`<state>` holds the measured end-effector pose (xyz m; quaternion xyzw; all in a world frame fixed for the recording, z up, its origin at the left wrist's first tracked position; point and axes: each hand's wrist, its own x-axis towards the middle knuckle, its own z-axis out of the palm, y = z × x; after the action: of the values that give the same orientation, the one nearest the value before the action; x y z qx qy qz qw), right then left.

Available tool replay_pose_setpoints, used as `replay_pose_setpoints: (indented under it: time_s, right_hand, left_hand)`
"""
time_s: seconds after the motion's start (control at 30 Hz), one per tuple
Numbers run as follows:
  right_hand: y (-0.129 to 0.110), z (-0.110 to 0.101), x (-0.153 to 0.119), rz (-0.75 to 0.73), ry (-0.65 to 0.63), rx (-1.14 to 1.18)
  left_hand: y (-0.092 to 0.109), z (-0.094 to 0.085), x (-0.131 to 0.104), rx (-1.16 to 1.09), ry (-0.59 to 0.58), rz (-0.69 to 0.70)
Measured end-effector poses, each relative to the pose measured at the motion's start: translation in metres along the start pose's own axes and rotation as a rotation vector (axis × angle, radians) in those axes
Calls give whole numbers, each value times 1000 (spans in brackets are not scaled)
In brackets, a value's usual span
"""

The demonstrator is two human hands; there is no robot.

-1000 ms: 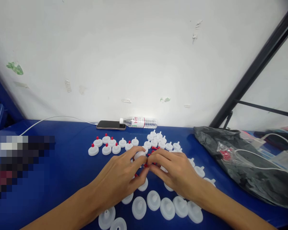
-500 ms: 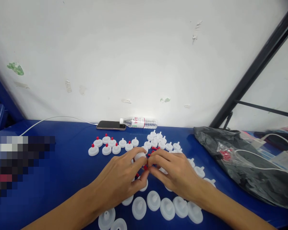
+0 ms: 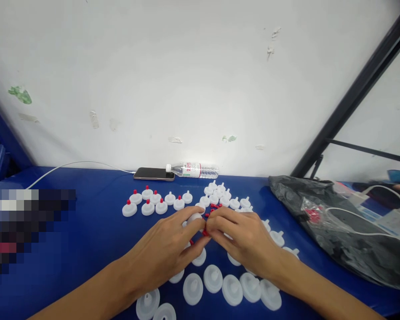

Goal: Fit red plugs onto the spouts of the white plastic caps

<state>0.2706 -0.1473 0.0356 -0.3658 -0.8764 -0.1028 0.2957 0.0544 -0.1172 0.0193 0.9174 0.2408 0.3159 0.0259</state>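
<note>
My left hand (image 3: pixel 173 240) is closed on a round white cap (image 3: pixel 195 218), near the middle of the blue table. Fingertips of my right hand (image 3: pixel 240 235) pinch a small red piece (image 3: pixel 205 232) beside it, and the two hands nearly touch. Loose red pieces (image 3: pixel 215 206) lie just beyond my fingers. Behind my left hand stand several white caps with red tips (image 3: pixel 161 207) and a few with bare white spouts (image 3: pixel 187 197). More bare white caps (image 3: pixel 232 290) are spread around my right hand and in front of both hands.
A black phone (image 3: pixel 154 174) with a white cable and a clear bottle (image 3: pixel 200 170) lie along the wall. At the right, a dark plastic bag (image 3: pixel 340 240) bears a clear bag of red pieces (image 3: pixel 314 215). A pixelated area covers the left edge.
The red piece at my fingertips has shifted slightly to the right. My left thumb has moved a little right and up. Both hands keep their hold.
</note>
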Motion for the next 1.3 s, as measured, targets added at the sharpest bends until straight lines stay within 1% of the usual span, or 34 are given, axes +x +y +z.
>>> replay_pose_setpoints:
  time_s: [0.2,0.37,0.6,0.73,0.97,1.03,1.2,1.3]
  right_hand:
    - [0,1,0,1,-8,-17]
    - [-1,1,0,-3,-12,-29]
    - [-1,2,0,3,-12,-10]
    - [-3,0,0,9,-9,10]
    - [-4,3,-1,-12,-8,-2]
    - [-4,4,-1,-22,-5,7]
    - [-4,3,-1,-7,-2,37]
    - [-4,1,0,2,-3,59]
  left_hand:
    - [1,0,0,3,-4,-19]
    - [0,0,1,28,-31,-2]
    - [-1,-5,4,2,-68,19]
    - [-1,-5,3,-29,-49,16]
    - [-1,-2,3,30,-19,23]
    - [-1,-2,3,-15,-10,4]
    - [3,-4,5,-226,-6,-94]
    - [7,-10,8,-428,-10,-219]
